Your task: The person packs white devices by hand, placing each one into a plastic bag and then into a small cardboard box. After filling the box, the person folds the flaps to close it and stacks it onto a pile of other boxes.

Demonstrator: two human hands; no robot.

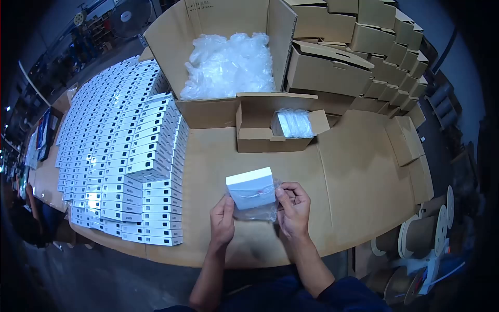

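A small white box (250, 188) sits partly inside a clear plastic bag (267, 213), its upper end standing out of the bag. My left hand (222, 221) is closed on the bag at the left side of the box, thumb on top. With thumb and fingers, my right hand (294, 208) pinches the bag's right edge. Both hands hold the pair above the cardboard-covered table. Just beyond them stands an open carton (270, 145) with several plastic-wrapped white boxes (293, 124) standing at its right end.
Stacked white boxes (150, 156) cover the table's left side. A large open carton (218, 10) full of clear plastic bags (228, 65) stands at the back. Brown cartons (330, 67) are piled at the back right. Cable reels (423, 234) stand beyond the table's right edge.
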